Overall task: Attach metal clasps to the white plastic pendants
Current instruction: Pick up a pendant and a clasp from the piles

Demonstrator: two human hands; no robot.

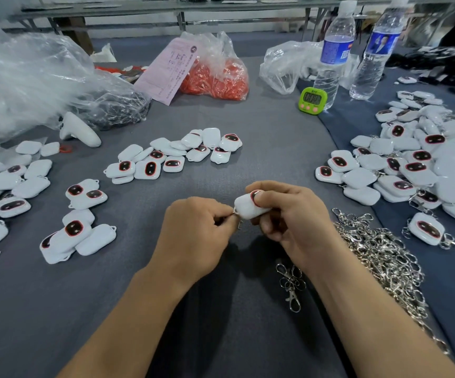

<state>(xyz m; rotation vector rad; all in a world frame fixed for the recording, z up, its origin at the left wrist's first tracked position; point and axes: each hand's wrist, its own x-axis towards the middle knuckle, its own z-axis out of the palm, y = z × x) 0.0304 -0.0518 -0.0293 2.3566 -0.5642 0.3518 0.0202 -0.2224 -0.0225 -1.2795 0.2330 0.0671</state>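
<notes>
— Big spread on that table [262, 159], isn't it? What's what?

— Far right, the heap of pendants [417, 165] has bits of metal poking out, so I'd take those for the done ones. The cluster of bare pendants [171, 156] lies in the middle, with more scattered off to the left. The silver tangle by the right forearm is the pile of clasps [379, 249].

— And the one being worked on?

— Held up over the table between the two hands, just in front of the person. The right hand [294, 216] has the pendant [247, 205], gripped from underneath with the thumb pressed on its dark face. The left hand [196, 236] is drawn in tight, its fingers [222, 215] pinching a clasp [238, 219] right at the pendant's lower-left corner, where the little loop should be.

— So it's on?

— Can't tell from here. The join is tiny and half hidden behind the fingertips. I'd say it's the threading step, ring meeting loop, not finished.

— What does it need next?

— A steady hold from the right hand, while the left works the ring through the loop until the clasp hangs free. After that, I'd guess, it goes onto the right-hand heap, and a fresh pendant and clasp get picked up.
</notes>
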